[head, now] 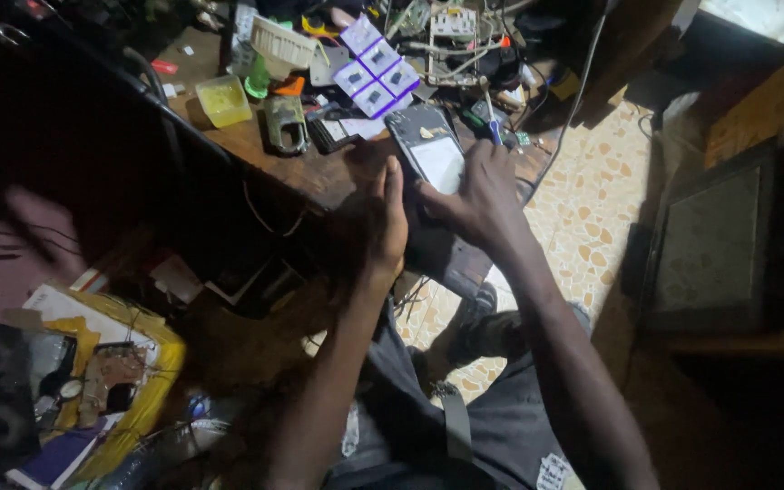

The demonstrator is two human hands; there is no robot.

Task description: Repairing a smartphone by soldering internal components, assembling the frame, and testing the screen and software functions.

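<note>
A smartphone with its back removed (428, 145) lies at the near edge of a cluttered wooden workbench (265, 154), a white part showing inside it. My left hand (376, 222) grips the phone's lower left edge, thumb up along its side. My right hand (478, 195) holds the phone's lower right side. A thin tool with a blue handle (492, 122) stands up from my right hand's fingers. The phone's lower end is hidden under my hands.
On the bench behind the phone lie a strip of purple-edged white packets (376, 68), a yellow plastic tub (224, 100), a metal clamp (286, 125) and tangled wires and boards (455, 36). A yellow box of parts (111, 381) sits at lower left. Tiled floor (592, 209) lies to the right.
</note>
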